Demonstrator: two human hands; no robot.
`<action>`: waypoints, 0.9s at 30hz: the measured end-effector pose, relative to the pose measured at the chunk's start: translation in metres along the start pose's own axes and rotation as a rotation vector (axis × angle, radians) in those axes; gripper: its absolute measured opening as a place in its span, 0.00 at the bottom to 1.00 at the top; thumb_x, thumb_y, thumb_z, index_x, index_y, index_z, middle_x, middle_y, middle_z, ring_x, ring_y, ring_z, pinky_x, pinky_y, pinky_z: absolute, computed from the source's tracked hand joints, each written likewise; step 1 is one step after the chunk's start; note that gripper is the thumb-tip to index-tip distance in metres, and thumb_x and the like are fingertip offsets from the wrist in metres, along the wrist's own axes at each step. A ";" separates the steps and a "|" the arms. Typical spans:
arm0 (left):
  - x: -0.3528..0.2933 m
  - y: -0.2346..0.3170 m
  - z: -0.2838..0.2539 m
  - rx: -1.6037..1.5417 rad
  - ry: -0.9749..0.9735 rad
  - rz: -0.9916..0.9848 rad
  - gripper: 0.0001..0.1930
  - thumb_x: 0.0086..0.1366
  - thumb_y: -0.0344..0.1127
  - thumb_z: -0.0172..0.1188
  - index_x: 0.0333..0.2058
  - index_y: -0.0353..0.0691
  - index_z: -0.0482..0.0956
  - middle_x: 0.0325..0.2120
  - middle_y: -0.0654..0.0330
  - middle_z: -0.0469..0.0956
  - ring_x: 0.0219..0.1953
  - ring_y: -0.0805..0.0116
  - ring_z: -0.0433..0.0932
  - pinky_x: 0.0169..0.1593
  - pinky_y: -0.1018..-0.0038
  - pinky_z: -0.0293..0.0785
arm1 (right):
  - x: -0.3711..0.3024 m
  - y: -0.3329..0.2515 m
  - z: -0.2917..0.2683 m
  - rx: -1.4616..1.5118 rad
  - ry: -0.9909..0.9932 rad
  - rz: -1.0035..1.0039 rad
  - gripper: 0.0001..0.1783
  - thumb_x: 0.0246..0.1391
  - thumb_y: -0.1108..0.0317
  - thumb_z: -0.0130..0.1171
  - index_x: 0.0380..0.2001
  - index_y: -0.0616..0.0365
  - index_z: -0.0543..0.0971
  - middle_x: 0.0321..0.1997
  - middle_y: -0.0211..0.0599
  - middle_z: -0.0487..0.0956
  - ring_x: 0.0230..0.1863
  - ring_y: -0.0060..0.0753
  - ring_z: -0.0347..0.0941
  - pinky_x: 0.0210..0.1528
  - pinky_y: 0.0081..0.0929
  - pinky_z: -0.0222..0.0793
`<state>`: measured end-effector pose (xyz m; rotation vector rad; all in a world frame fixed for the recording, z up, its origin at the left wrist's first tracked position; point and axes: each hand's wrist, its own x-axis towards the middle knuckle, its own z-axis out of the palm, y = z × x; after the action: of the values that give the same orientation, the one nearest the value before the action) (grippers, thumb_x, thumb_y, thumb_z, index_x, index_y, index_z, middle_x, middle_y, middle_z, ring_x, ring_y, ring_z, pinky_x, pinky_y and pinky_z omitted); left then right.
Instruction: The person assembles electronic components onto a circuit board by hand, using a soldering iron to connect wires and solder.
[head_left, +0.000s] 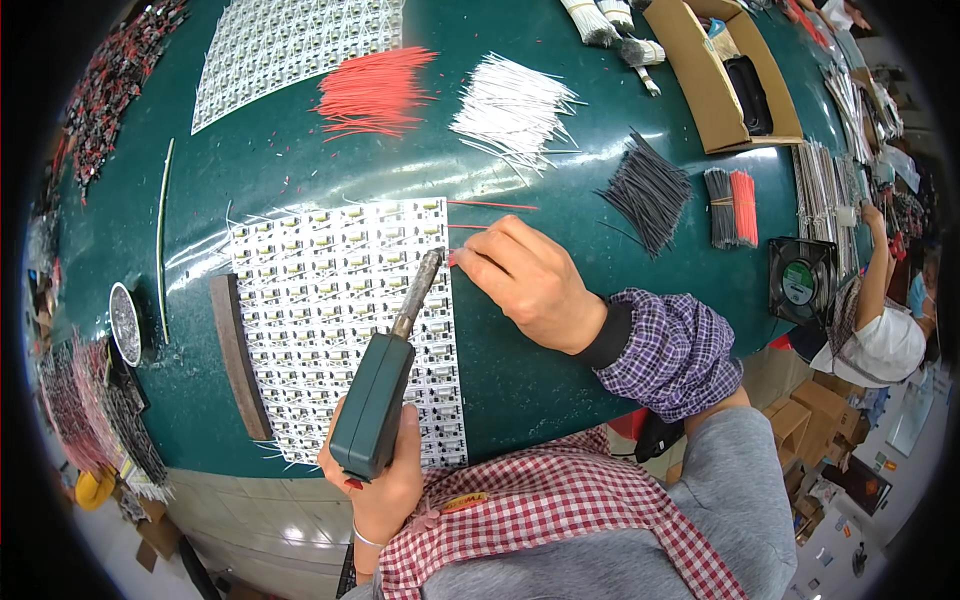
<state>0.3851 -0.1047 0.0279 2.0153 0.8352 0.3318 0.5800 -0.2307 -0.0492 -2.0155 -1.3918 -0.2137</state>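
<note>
Right fingers (478, 262): pinched nearly closed, thumb against forefinger, on the end of a thin red insulated wire (452, 258); only a short stub shows past the tips.
Right hand (530, 285): knuckles up, resting on the dark green glossy worktop (560, 150) at the right edge of the panel.
Left fingers (405, 440): wrapped fully round the teal plastic grip of my pistol-shaped soldering iron (385, 375), thumb lying up its side.
Left hand (385, 480): low over the near edge of the panel, iron angled up and away from me.
Iron tip (433, 258): just beside the wire end, over the right-hand column of pads; I cannot tell whether it touches.
Work piece: white rectangular panel of small LED boards (340, 320), flat in front of me, thin white leads sticking out along its left and top edges.
Step, as I read it: soldering a red lead to a pad at the panel's upper right.
Next move calls for: wire end held dead steady on the pad while tip meets both; fingers kept clear of the hot barrel.
Stock beyond: loose red cut wires (375, 90), loose white cut wires (515, 105), black cut wires (650, 190).
</note>
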 end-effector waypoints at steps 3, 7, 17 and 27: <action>-0.002 0.001 0.003 -0.101 0.022 -0.076 0.09 0.55 0.23 0.66 0.35 0.27 0.80 0.25 0.58 0.77 0.24 0.76 0.72 0.28 0.77 0.69 | 0.001 -0.001 0.001 0.010 0.001 0.000 0.13 0.42 0.77 0.61 0.35 0.67 0.79 0.36 0.38 0.77 0.36 0.38 0.74 0.37 0.29 0.74; -0.002 -0.001 0.001 -0.093 0.000 -0.067 0.09 0.55 0.23 0.66 0.35 0.28 0.80 0.24 0.58 0.77 0.24 0.77 0.72 0.28 0.78 0.69 | 0.001 -0.001 0.000 0.006 -0.006 0.003 0.13 0.42 0.77 0.61 0.35 0.67 0.79 0.36 0.38 0.77 0.36 0.38 0.74 0.37 0.29 0.74; -0.021 -0.029 -0.007 -0.152 0.061 -0.087 0.19 0.57 0.20 0.65 0.48 0.27 0.75 0.36 0.54 0.80 0.24 0.74 0.74 0.26 0.79 0.70 | 0.000 0.002 0.004 -0.053 0.035 -0.054 0.13 0.40 0.75 0.59 0.34 0.66 0.78 0.32 0.36 0.73 0.36 0.34 0.70 0.36 0.26 0.72; -0.028 -0.033 -0.007 -0.201 0.086 -0.084 0.21 0.56 0.17 0.62 0.50 0.27 0.74 0.41 0.51 0.80 0.23 0.75 0.74 0.23 0.80 0.68 | 0.002 -0.001 -0.001 -0.024 0.061 -0.053 0.12 0.41 0.75 0.59 0.34 0.65 0.77 0.33 0.36 0.72 0.37 0.35 0.70 0.37 0.28 0.71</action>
<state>0.3466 -0.1070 0.0074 1.7853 0.9007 0.4398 0.5804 -0.2297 -0.0470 -1.9763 -1.4119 -0.3143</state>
